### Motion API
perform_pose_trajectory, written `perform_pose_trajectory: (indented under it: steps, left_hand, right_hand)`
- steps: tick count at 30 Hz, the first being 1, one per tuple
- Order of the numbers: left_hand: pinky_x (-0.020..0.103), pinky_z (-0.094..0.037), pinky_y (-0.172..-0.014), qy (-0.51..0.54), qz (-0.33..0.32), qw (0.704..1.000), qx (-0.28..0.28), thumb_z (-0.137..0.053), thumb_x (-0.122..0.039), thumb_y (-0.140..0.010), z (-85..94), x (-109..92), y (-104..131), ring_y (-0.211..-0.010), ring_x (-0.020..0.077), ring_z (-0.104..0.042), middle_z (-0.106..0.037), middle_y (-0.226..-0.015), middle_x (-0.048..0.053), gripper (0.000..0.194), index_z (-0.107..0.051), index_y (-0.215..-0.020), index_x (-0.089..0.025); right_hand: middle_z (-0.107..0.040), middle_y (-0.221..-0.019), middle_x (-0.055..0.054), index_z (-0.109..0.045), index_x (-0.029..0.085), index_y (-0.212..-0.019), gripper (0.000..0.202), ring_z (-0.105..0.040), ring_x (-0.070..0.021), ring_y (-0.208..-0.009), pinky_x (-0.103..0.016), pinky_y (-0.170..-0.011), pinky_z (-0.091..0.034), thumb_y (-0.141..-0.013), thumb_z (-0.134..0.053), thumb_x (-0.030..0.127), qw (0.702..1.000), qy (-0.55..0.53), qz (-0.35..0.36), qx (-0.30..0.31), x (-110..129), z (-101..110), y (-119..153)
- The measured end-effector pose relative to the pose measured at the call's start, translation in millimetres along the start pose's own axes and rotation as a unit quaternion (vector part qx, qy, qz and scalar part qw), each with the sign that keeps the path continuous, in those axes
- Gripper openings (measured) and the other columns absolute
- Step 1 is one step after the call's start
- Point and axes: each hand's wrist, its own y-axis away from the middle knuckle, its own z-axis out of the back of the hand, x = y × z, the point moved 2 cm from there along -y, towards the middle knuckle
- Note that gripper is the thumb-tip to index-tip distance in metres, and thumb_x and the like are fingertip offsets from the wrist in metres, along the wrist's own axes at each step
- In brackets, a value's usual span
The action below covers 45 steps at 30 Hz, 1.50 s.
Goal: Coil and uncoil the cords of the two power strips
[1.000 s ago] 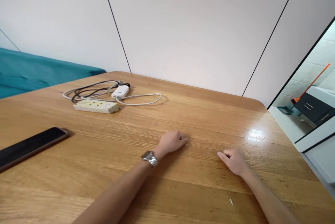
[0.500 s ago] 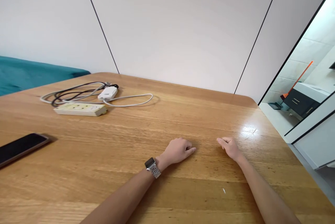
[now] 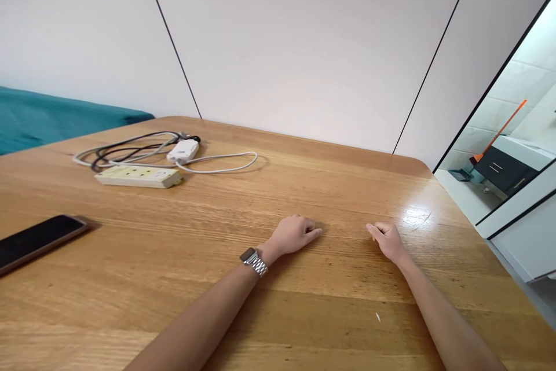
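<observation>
Resting on the wooden table (image 3: pixel 208 307), my left hand (image 3: pixel 294 234) has its fingers curled under, the thumb lying along them and pointing right. A watch (image 3: pixel 254 261) with a metal link band is on that wrist. My right hand (image 3: pixel 387 241) lies a short way to the right, curled into a loose fist with the thumb toward the left hand. Neither hand shows anything in it. A small white mark or scrap (image 3: pixel 377 317) is on the wood between the forearms.
A power strip (image 3: pixel 139 176) lies at the left back, beside a white adapter box (image 3: pixel 183 151) and looped black and white cables (image 3: pixel 230 155). A phone (image 3: pixel 39 239) is at the left edge. Behind the table stands a white panelled wall (image 3: pixel 295 47); an orange broom (image 3: pixel 499 132) shows through the doorway.
The view has shifted slightly, so things on the table appear a little up and to the right. My hands have drawn slightly farther apart, both still curled.
</observation>
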Motion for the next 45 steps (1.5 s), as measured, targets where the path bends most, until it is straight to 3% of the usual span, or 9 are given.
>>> perform_pose_trajectory:
  steps: [9, 45]
  left_hand:
    - [0.028, -0.024, -0.055, 0.001, 0.039, 0.999, -0.016, -0.042, -0.049, -0.089, 9.0, 17, -7, -0.058, 0.0155, -0.051, -0.059, -0.062, 0.002, 0.042, -0.054, -0.061, -0.02]
    - [0.027, -0.024, -0.055, -0.028, 0.045, 0.999, -0.005, -0.043, -0.047, -0.089, 10.4, 13, -6, -0.064, 0.0174, -0.059, -0.065, -0.066, 0.004, 0.04, -0.059, -0.064, -0.02]
  right_hand:
    - [-0.031, -0.047, 0.005, -0.033, 0.022, -0.048, 0.048, -0.03, -0.0094, -0.048, -0.026, -0.051, -0.024, -0.085, -0.046, 0.05, 0.998, 0.052, 0.001, 0.031, 2, -3, 3]
    - [-0.032, -0.047, 0.005, -0.035, 0.021, -0.049, 0.046, -0.031, -0.0094, -0.047, -0.026, -0.05, -0.023, -0.084, -0.046, 0.048, 0.995, 0.083, -0.001, 0.046, 6, -3, 3]
